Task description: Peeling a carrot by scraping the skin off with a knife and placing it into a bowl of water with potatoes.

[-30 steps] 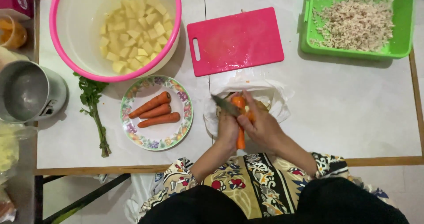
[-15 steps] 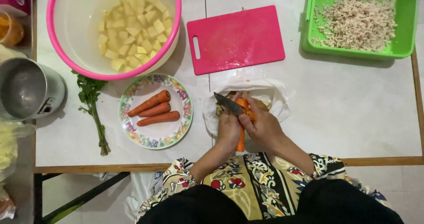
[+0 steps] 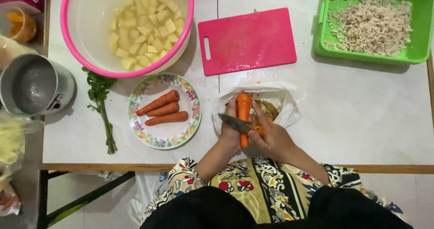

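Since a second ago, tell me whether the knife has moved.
Yes. The knife has slid down the carrot, away from the red cutting board.

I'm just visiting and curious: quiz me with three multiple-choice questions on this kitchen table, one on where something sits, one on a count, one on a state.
1. Where is the red cutting board?
A. between the pink-rimmed bowl and the green tray
B. under the plate
C. inside the metal pot

2. How many carrots lie on the flowered plate?
A. one
B. three
C. five

3. What is the carrot in hand doing?
A. lying on the board
B. floating in water
C. held over a white bag, knife against it

Answers: 1 A, the board lies between them. 2 B, three lie side by side. 3 C, the left hand and right hand work it there.
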